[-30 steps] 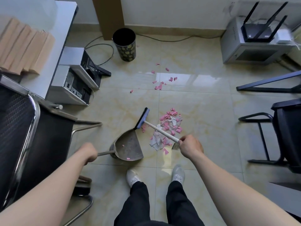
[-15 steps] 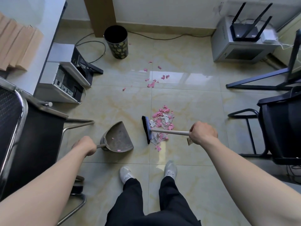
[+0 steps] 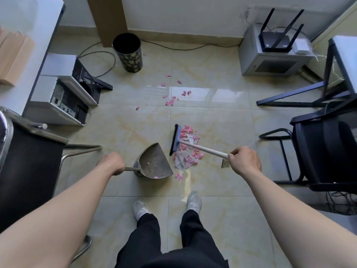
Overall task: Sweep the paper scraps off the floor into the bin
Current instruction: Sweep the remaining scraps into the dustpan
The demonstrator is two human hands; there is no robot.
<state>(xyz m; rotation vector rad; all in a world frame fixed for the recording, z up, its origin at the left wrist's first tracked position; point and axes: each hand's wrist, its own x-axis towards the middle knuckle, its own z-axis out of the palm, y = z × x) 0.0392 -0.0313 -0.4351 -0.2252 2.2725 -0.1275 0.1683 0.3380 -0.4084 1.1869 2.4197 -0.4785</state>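
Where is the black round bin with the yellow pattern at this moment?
The black round bin stands upper left in the head view, beside the brown wooden post, beyond the scattered pink paper scraps.

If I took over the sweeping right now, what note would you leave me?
Left hand grips the dustpan by its handle; only a couple of pink bits lie in it. Right hand grips the broom, its head between the pan and the main scrap pile. To do: sweep the pile in, gather the scattered scraps farther out, tip everything into the black bin.
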